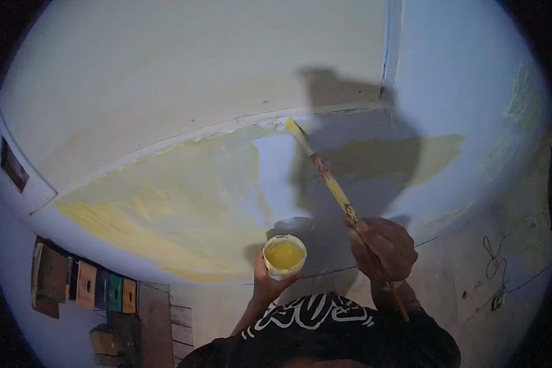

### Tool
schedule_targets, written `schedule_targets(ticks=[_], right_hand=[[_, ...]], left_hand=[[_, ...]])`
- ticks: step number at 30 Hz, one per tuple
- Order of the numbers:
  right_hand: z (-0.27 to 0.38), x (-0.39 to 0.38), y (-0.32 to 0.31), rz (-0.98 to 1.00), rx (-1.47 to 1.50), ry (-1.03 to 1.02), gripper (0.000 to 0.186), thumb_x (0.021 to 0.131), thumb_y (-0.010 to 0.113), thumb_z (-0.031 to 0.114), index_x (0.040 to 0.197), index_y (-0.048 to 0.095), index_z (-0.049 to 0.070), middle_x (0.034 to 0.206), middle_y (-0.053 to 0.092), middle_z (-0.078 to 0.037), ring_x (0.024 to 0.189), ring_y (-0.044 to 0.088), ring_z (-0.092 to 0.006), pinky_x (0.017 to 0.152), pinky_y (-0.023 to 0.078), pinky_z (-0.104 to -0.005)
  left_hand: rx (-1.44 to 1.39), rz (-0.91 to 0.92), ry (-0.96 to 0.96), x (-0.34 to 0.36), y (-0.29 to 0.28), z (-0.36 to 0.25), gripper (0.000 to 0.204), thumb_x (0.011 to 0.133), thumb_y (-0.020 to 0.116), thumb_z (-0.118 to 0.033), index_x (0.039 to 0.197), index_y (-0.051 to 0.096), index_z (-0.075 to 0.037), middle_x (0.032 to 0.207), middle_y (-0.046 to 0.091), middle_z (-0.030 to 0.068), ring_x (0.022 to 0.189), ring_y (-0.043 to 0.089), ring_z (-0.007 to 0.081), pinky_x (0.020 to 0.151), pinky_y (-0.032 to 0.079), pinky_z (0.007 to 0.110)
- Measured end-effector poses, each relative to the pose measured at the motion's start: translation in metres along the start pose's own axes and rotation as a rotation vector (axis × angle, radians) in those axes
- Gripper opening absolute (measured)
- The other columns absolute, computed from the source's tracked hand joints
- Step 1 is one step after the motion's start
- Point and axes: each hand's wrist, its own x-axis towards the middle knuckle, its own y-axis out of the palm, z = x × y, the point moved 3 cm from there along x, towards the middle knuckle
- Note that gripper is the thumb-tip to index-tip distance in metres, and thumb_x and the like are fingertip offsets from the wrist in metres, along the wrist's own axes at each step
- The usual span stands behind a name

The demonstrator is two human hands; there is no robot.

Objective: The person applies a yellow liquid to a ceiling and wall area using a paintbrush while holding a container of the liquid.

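Note:
My right hand [387, 248] grips a long paintbrush [331, 182] by its paint-stained handle. The yellow-coated bristles touch, or come very close to, the wall near the lower edge of a cream panel [214, 55]. In my left hand [268, 283] is a small white tub of yellow paint [284, 256], held upright with its opening toward me. The pale wall [362, 132] carries a broad streaky yellow patch [165, 202] on the left and a smaller one further right. Between them a bare whitish strip shows. My shadow falls over the right part.
At the lower left stand several coloured boxes or drawers [104, 288], with a brown carton [104, 340] below them. A dark rectangular recess [13, 164] sits in the wall at far left. A thin dark wire [495, 264] lies or hangs at the right.

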Motion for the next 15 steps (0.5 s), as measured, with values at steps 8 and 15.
schedule_targets(ticks=[8, 15], right_hand=[[-0.002, -0.005, 0.002, -0.009, -0.068, 0.01, 0.045, 0.077, 0.088, 0.004, 0.118, 0.069, 0.005, 0.096, 0.077, -0.012, 0.081, 0.077, -0.0251, 0.067, 0.063, -0.0347], [0.0, -0.003, -0.006, 0.024, -0.084, 0.06, 0.043, 0.077, 0.088, 0.005, 0.117, 0.071, 0.008, 0.093, 0.077, -0.011, 0.079, 0.077, -0.0237, 0.065, 0.062, -0.0323]], left_hand=[[0.11, 0.02, 0.013, 0.006, 0.0, 0.004, 0.095, 0.069, 0.098, -0.024, 0.141, 0.041, 0.0, 0.133, 0.059, 0.0177, 0.124, 0.061, 0.0304, 0.105, 0.05, 0.044], [0.053, 0.04, -0.043, -0.002, 0.009, 0.003, 0.097, 0.067, 0.098, -0.022, 0.142, 0.04, -0.001, 0.133, 0.058, 0.0173, 0.125, 0.06, 0.0299, 0.106, 0.05, 0.044]])
